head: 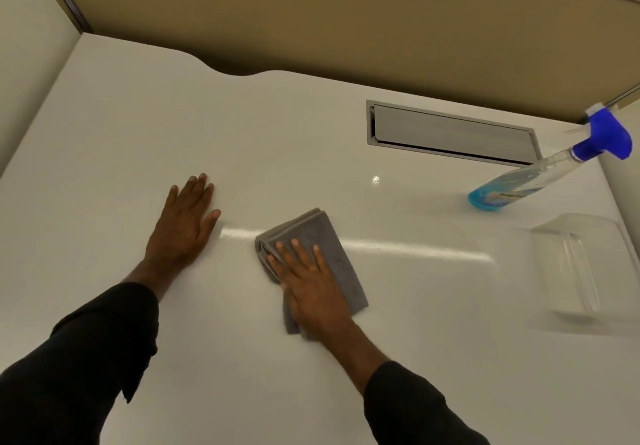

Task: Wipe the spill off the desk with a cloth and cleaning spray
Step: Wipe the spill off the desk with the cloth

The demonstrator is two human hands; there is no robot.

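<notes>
The desk [138, 132] is a glossy white surface that fills most of the frame, with a tan partition [311, 21] along its far edge at the top. The right hand [308, 278], just right of centre, lies flat with its palm down on a folded grey cloth [318, 233]. Its fingers [298, 254] are straight and slightly spread, pressing on the cloth rather than gripping it. The cloth lies flat on the desk, and its far end and right side show past the hand. The left hand [185, 222], left of centre, rests flat on the bare desk with its fingers together and stretched out, holding nothing. It lies near the cloth but does not touch it. Both arms wear dark sleeves [86, 358] that enter from the bottom of the frame. A bright streak of reflected light [415, 247] runs across the desk from between the hands toward the right. Whether any spill is left on the surface cannot be told. The spray [540, 176], a clear bottle with blue liquid and a blue trigger head, stands at the upper right, well apart from both hands and leaning in this wide view. Below it at the right edge stands a clear plastic holder [581, 264]. A grey cable flap [450, 132] is set into the desk at the upper right of centre.
</notes>
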